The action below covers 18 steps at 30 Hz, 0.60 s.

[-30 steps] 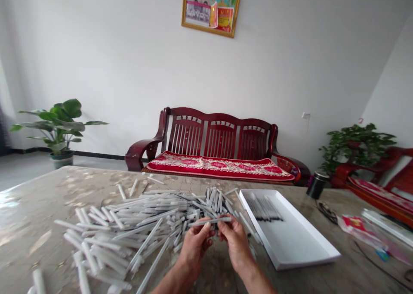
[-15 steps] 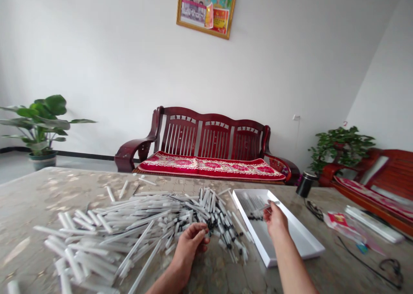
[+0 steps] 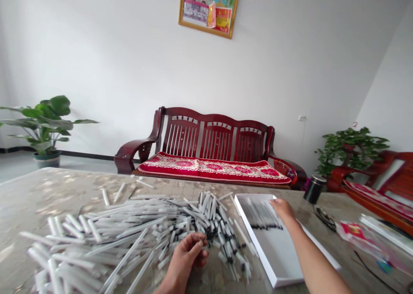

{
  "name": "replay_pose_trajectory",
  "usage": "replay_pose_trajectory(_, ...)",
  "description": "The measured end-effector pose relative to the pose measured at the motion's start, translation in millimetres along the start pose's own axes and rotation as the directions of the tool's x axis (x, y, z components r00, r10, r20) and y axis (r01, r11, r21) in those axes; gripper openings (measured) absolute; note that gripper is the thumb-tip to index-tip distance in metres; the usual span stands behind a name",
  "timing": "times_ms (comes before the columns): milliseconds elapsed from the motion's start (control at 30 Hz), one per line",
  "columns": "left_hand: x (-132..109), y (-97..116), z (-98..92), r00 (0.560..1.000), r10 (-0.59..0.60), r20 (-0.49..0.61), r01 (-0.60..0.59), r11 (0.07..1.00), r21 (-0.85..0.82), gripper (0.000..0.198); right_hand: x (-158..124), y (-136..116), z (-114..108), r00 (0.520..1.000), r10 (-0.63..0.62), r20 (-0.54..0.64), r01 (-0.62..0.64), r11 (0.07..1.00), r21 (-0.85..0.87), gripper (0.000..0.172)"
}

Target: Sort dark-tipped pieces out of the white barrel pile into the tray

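My right hand (image 3: 284, 210) reaches over the far right part of a shallow white box (image 3: 280, 259). Its fingers pinch the upper end of a clear pen at the right end of a row of pens (image 3: 260, 213), which lie side by side with dark tips toward me. Left of the box, my left hand (image 3: 189, 255) is held above the table with its fingers curled and thumb against them; anything in them is hidden. Beside it spreads a large loose pile of whitish pen barrels (image 3: 129, 225), with dark-tipped clear pens (image 3: 222, 229) on its right side.
The patterned table (image 3: 80, 184) also carries a black cylindrical container (image 3: 314, 190), dark cables (image 3: 325, 218), a plastic packet (image 3: 358, 233) and a long white strip (image 3: 387, 231) on the right. Behind stands a red wooden sofa (image 3: 216, 139). Potted plants flank the room.
My right hand has brought a pen down to the right end of the row in the box. The row shows more plainly now. My left hand stays curled near the pile; the view shifted slightly.
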<state>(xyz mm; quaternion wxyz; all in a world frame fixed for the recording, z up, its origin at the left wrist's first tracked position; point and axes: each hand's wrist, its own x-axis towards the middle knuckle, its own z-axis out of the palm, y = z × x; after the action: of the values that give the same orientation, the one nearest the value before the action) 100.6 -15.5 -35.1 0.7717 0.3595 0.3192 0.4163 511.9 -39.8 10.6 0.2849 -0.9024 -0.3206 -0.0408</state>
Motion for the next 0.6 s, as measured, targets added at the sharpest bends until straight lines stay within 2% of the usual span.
replay_pose_trajectory(133, -1, 0, -1.5, 1.0, -0.012, -0.005, 0.012, 1.0, -0.003, 0.042, 11, 2, 15, 0.995, -0.016, 0.102, 0.023, 0.997, -0.071, 0.019)
replay_pose_trajectory(267, -1, -1, -1.6, 1.0, -0.022, -0.004, 0.022, 1.0, 0.0, 0.043, 15, 4, 25, 0.99, -0.015, 0.143, 0.035, 0.989, -0.141, 0.024)
replay_pose_trajectory(433, 1, -1, 0.0, 1.0, -0.019, -0.005, 0.019, 1.0, -0.001, 0.042, 14, 4, 25, 0.978, -0.041, 0.202, 0.081, 0.978, -0.193, 0.03)
replay_pose_trajectory(600, 0, -1, 1.7, 1.0, 0.016, -0.013, -0.016, 1.0, 0.008, 0.041, -1, -4, 18, 0.971, -0.068, 0.227, 0.122, 0.965, -0.233, 0.029)
